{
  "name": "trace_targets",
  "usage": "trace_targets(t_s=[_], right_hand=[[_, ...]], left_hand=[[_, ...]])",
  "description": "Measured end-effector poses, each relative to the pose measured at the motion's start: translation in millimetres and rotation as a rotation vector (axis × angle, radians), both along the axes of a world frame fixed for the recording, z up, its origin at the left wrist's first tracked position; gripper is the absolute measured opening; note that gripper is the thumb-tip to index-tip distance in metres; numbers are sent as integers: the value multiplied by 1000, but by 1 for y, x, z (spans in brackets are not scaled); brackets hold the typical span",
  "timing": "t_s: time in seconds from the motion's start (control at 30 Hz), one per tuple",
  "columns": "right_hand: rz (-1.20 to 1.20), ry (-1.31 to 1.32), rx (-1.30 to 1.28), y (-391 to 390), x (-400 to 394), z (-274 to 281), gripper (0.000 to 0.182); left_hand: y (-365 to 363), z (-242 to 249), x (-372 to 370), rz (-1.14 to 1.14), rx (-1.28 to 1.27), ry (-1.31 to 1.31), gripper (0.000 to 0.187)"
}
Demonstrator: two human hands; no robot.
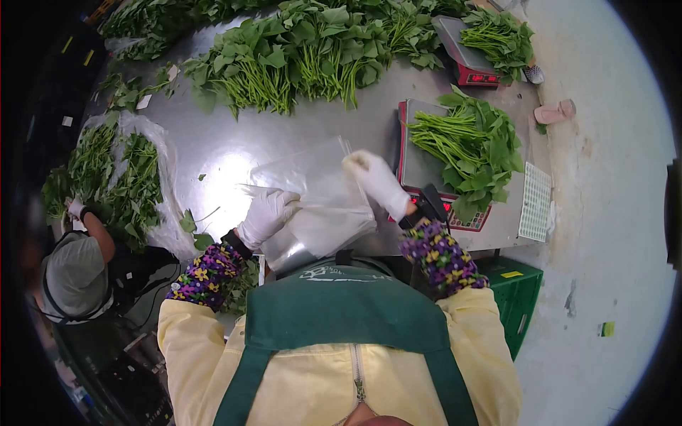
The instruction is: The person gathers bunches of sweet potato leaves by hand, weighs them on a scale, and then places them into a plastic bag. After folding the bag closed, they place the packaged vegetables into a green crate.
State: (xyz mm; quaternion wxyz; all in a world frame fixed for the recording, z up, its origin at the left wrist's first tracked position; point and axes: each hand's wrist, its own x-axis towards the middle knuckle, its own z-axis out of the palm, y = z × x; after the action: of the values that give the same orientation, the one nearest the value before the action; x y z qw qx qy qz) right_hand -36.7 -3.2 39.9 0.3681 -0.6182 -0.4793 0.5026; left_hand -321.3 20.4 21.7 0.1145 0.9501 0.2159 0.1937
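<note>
A clear plastic bag (323, 206) is spread between my two gloved hands, over the near edge of the metal table. My left hand (268, 216) is closed on the bag's left side. My right hand (376, 183), fingers pinched together, is at the bag's upper right edge. Just right of it, a bundle of leafy green stems (469, 145) lies on a red digital scale (420, 163). The fingertips of my right hand are small and partly merged with the plastic.
More greens (305, 53) are heaped along the table's (284, 135) far side. A second scale (472, 71) holds another bundle at the back right. A sticker sheet (534, 202) and green crate (508, 298) are at right. A co-worker (78, 270) is at left, beside bagged greens (135, 177).
</note>
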Motion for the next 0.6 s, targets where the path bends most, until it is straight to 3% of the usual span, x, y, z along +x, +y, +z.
trace_targets(t_s=[0.1,0.13,0.2,0.23,0.3,0.33,0.43,0.47,0.53,0.6], right_hand=[[-74,-795,-29,34,2,-33,52],[-76,-794,-25,41,-12,-38,52],[-65,-1111,-177,53,-40,-47,68],[-62,-1108,-173,56,-41,-56,68],[-63,-1041,-208,65,-44,-77,76],[-81,-942,-333,74,-43,-86,58],[10,-806,-232,74,-31,-93,47],[108,-903,-267,79,-30,-92,30],[64,-922,-132,68,-33,-64,28],[27,-862,101,54,-32,-43,24]], left_hand=[[-5,2,-1,-13,46,15,23],[-7,4,0,-13,50,16,23],[-10,8,5,48,148,45,28],[-10,8,6,52,150,49,28],[-7,6,7,3,0,40,47],[-7,7,8,1,1,50,58],[-10,6,13,107,-161,-19,63],[-12,7,17,115,-158,-23,63],[-12,12,24,355,-565,-74,51],[-6,-4,22,384,-520,-9,42]])
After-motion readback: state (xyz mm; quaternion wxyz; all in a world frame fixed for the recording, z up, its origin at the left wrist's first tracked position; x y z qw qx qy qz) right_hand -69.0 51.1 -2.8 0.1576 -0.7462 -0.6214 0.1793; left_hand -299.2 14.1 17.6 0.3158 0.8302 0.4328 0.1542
